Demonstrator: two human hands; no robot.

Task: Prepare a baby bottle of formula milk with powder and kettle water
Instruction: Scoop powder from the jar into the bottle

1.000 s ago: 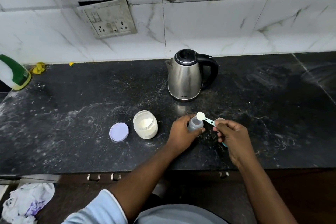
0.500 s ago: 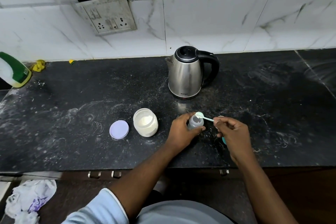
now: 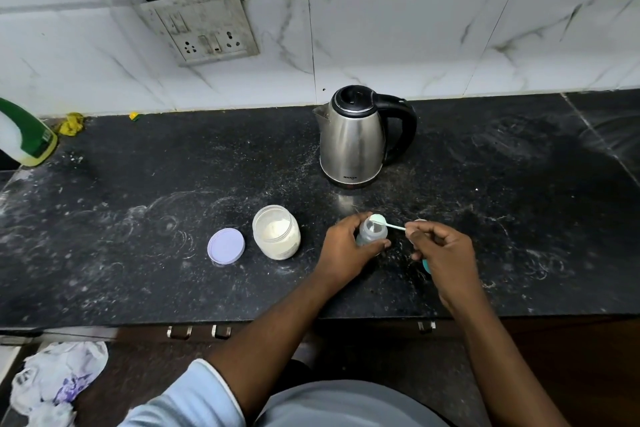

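A small clear baby bottle [image 3: 371, 231] stands upright on the black counter [image 3: 138, 236], gripped around its side by my left hand [image 3: 348, 251]. My right hand [image 3: 441, 250] pinches the handle of a pale green scoop [image 3: 379, 219], whose bowl is tipped over the bottle's open mouth with white powder falling in. An open jar of white formula powder [image 3: 276, 236] sits to the left of the bottle, its lilac lid [image 3: 226, 246] lying flat beside it. A steel kettle [image 3: 353, 140] with a black handle stands behind the bottle.
A teal piece [image 3: 426, 266], partly hidden under my right hand, lies on the counter. A green and white bottle [image 3: 24, 135] is at the far left edge. A wall socket plate [image 3: 201, 26] sits above the counter. Crumpled bags [image 3: 52, 381] lie on the floor.
The scoop went from level above the bottle to tipped over onto its mouth, spilling its powder inside. My left hand has kept its grip on the bottle.
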